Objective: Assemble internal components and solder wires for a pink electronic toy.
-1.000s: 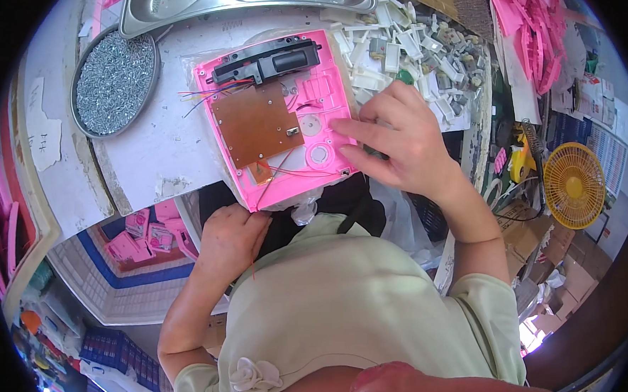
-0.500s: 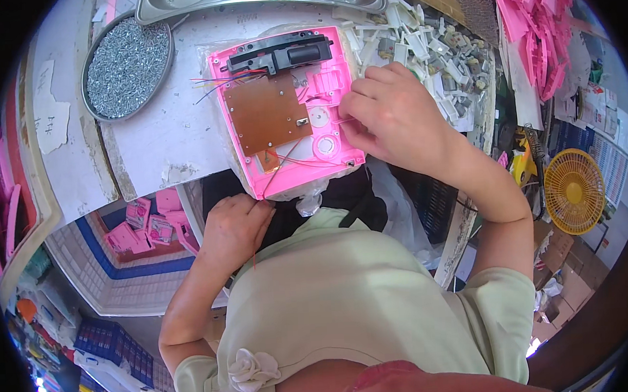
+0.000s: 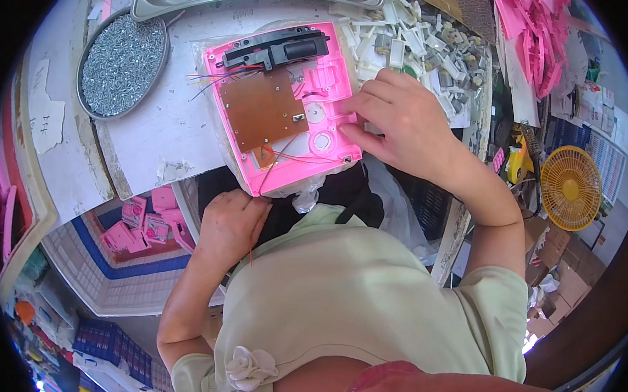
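Observation:
A pink plastic housing point(image 3: 306, 176) lies on clear plastic wrap before me, its inside facing up. In it sit a brown circuit board point(image 3: 260, 117), a black slotted part point(image 3: 278, 52) along the far side and a round white disc point(image 3: 322, 141). Thin wires stick out at the left. My right hand point(image 3: 413, 123) has thumb and index finger at the housing's right wall; whether a small piece is between them is hidden. Below the near left corner my left hand point(image 3: 232, 225) is closed, fingertips pinched, with a thin red wire point(image 3: 251, 253) hanging beneath it.
A round dish of small screws point(image 3: 126, 64) stands at the far left, beside a metal tray point(image 3: 258, 1). White plastic parts point(image 3: 409, 45) are heaped at right, pink strips point(image 3: 532, 28) beyond. Lower left, a bin point(image 3: 106, 295) holds pink pieces; a yellow basket point(image 3: 571, 188) stands far right.
My right hand has drawn slightly right and its fingers have straightened a little, the tips still by the housing's wall. My left hand stays by the near corner. The whole view has shifted slightly.

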Available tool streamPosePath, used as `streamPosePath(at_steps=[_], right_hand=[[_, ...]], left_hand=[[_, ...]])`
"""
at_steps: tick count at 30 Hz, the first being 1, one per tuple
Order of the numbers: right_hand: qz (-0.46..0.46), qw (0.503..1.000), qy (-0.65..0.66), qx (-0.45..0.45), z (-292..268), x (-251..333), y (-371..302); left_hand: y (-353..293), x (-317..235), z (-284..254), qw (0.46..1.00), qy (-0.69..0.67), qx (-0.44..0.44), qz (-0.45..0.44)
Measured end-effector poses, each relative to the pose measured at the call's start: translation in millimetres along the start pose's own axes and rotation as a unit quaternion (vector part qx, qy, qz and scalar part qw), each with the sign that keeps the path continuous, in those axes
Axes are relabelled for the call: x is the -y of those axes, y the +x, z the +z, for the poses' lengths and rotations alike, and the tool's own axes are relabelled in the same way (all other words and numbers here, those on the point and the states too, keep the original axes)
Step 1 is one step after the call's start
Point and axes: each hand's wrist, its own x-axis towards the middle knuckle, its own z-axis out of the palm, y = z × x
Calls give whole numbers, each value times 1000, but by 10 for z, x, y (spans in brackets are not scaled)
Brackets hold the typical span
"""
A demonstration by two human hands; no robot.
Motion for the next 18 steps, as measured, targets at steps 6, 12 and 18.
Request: streamPosePath(at_steps=[6, 12, 18], right_hand=[[-24, 999, -23, 2, -64, 97, -6], [-11, 994, -104, 23, 45, 232, -6], [-28, 989, -142, 20, 102, 255, -34]], left_hand=[[-12, -20, 8, 1000, -5, -3, -6], [3, -46, -4, 1000, -14, -13, 0], [-24, -22, 0, 1000, -7, -11, 4]])
